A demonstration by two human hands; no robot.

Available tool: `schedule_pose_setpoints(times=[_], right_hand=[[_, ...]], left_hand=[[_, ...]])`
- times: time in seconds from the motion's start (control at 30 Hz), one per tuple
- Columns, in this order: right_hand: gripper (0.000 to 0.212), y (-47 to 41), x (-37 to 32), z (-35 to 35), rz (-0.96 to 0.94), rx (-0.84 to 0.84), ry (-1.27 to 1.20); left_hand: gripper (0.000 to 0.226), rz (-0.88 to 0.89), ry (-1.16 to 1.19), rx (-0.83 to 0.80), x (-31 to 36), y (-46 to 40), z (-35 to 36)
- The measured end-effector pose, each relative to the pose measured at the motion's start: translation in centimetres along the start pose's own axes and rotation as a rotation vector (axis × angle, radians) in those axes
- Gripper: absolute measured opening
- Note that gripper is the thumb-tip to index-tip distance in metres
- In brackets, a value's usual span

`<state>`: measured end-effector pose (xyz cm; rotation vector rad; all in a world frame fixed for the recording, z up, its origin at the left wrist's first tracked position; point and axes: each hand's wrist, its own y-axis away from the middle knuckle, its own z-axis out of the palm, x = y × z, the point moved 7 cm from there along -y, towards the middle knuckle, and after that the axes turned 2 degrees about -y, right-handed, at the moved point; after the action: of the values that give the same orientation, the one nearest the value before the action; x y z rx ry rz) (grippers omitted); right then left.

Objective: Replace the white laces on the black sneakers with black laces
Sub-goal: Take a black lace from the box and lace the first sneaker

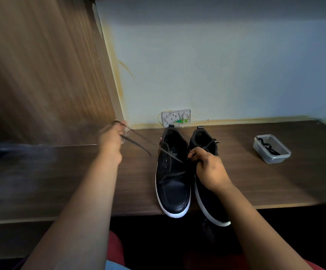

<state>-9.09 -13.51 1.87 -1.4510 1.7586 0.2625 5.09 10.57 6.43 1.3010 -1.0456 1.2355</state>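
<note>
Two black sneakers with white soles stand side by side on the dark wooden desk, toes toward me: the left sneaker and the right sneaker. A black lace runs taut from the left sneaker's eyelets up to my left hand, which grips it, raised and blurred, left of the shoes. My right hand lies over the gap between the sneakers, its fingers curled and pinching the lace near the left shoe's eyelets. It hides part of the right sneaker.
A clear plastic container with a black lace inside sits on the desk to the right. A white wall box with wires is mounted behind the shoes. A wooden panel rises at the left. The sneaker toes overhang the desk edge.
</note>
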Motion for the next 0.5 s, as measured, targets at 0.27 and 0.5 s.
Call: schedule_pose_setpoints(times=[0.27,0.5], right_hand=[[0.040,0.1,-0.1,-0.1,-0.004,0.011,0.002],[0.039,0.2,-0.3,-0.2,-0.025,0.010,-0.001]], left_hand=[[0.042,-0.015,-1.103,-0.059,-2.8,-1.3,-1.8],[0.032,0.846,-1.264,-0.586,-3.3,7.6,10.0]])
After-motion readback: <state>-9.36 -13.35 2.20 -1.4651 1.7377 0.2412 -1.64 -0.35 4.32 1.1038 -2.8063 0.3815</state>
